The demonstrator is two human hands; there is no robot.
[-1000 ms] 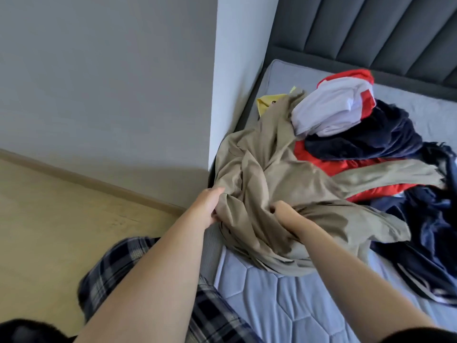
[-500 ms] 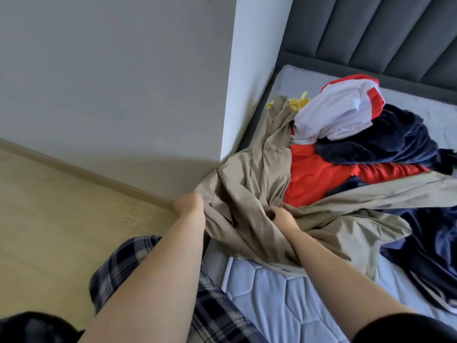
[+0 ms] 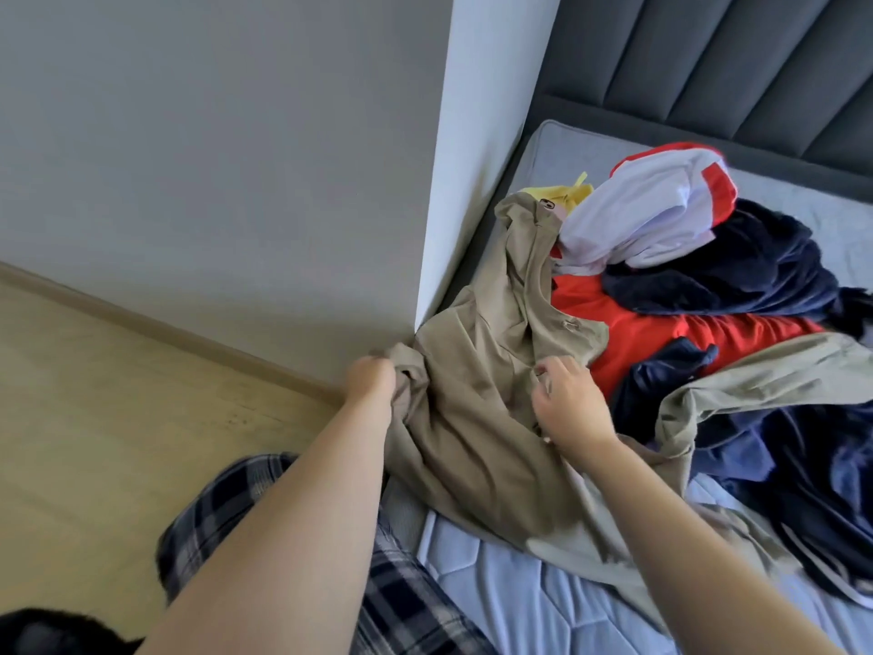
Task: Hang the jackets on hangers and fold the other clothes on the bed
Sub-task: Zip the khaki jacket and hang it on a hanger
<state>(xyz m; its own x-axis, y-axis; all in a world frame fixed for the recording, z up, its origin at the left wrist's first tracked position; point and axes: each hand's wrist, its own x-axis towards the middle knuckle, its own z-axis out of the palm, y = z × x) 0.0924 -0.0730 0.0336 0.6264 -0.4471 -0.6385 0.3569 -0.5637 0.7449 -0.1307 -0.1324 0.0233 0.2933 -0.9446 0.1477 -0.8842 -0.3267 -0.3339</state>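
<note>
A tan jacket (image 3: 477, 418) lies stretched over the near left corner of the bed (image 3: 510, 602), partly under a heap of clothes. My left hand (image 3: 371, 378) grips a bunched edge of it beside the wall corner. My right hand (image 3: 564, 404) rests on the jacket's middle with its fingers curled, pinching the cloth near a flap. The heap holds a red garment (image 3: 661, 333), a dark navy one (image 3: 737, 271), a white and red one (image 3: 656, 205) and a yellow piece (image 3: 564, 193).
A grey wall corner (image 3: 434, 191) juts out right beside the bed's left edge. A padded dark headboard (image 3: 708, 63) runs along the back. Wooden floor (image 3: 94, 408) lies to the left, and my checked trouser leg (image 3: 226, 508) is at the bed's edge.
The tan jacket has been dragged left and toward me, uncovering more of the red garment. My left hand moved left to the wall corner; my right hand shifted its hold higher on the cloth.
</note>
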